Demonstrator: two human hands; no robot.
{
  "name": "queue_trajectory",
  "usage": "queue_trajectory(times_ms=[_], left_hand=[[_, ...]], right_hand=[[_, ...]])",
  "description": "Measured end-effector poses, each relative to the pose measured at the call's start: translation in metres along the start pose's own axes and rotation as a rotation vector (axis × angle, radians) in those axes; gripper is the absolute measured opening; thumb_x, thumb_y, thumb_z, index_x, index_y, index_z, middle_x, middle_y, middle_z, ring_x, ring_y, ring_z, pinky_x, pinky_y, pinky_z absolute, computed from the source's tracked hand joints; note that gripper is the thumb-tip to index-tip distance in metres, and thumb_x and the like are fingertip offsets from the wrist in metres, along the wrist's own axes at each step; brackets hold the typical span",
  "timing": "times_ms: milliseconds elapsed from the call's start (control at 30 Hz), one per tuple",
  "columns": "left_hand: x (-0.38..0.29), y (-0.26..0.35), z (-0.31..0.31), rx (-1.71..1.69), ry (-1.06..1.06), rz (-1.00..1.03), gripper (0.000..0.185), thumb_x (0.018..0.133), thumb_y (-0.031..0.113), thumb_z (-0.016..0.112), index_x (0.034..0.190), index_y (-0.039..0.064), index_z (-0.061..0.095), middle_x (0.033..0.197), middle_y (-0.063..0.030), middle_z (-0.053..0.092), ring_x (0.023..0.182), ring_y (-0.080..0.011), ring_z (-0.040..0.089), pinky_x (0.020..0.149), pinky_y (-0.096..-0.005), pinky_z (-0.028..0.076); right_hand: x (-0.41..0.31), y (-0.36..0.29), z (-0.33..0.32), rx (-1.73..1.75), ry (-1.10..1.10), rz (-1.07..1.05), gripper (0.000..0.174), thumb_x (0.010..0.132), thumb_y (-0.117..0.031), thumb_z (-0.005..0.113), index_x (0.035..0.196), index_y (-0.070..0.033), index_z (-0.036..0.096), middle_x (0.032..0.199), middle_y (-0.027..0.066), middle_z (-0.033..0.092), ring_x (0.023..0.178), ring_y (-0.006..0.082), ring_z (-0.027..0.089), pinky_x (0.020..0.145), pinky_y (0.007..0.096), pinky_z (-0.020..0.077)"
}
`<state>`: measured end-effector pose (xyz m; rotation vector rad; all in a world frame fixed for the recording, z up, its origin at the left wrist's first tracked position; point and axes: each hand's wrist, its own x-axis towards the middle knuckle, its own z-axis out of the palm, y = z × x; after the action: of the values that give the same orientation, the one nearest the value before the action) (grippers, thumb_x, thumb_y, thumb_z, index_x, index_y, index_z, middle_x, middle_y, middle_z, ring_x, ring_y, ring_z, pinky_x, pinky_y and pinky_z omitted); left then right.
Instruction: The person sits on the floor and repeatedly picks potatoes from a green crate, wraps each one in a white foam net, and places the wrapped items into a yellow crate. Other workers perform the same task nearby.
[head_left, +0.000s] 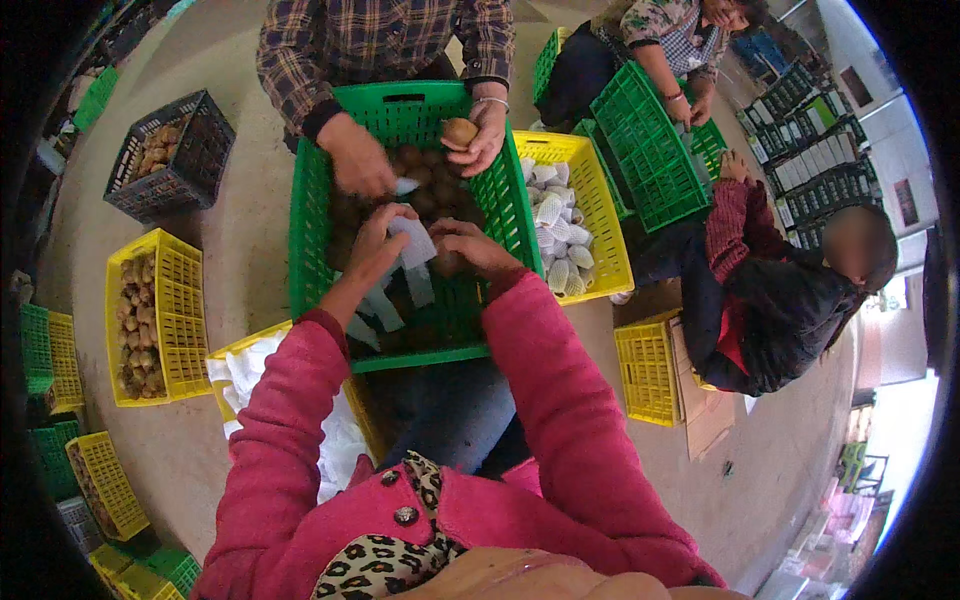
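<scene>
Over the green plastic crate, my left hand grips a white foam net sleeve. Close to the sleeve's right side, my right hand curls around a brown round fruit, likely a kiwifruit, partly covered by the fingers. More flat foam sleeves hang below my left hand. Brown fruits fill the crate's far part. Across from me, a person's hand holds up a brown fruit; that person's other hand, blurred, has a piece of white foam.
To the right stands a yellow crate of sleeved fruit. A yellow crate and a black crate of brown produce stand left. White material fills a crate by my left arm. Two other people sit around green crates.
</scene>
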<state>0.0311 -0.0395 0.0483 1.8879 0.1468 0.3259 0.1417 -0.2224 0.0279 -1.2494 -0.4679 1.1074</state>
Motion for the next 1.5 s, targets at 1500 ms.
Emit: queue_trajectory(times_ms=[1500], left_hand=[[0.011,-0.025,-0.005,-0.173,0.223,-0.244,0.028,0.085,0.015,0.069,0.107,0.002,0.059,0.087,-0.0022,0.065,0.077,-0.0104,0.062,0.065,-0.0248,0.050]], right_hand=[[0.007,-0.008,0.004,0.267,0.405,-0.210,0.031,0.084,-0.024,0.069,0.104,-0.002,0.060,0.093,0.0071,0.064,0.085,0.0200,0.063,0.076,0.0334,0.0507]])
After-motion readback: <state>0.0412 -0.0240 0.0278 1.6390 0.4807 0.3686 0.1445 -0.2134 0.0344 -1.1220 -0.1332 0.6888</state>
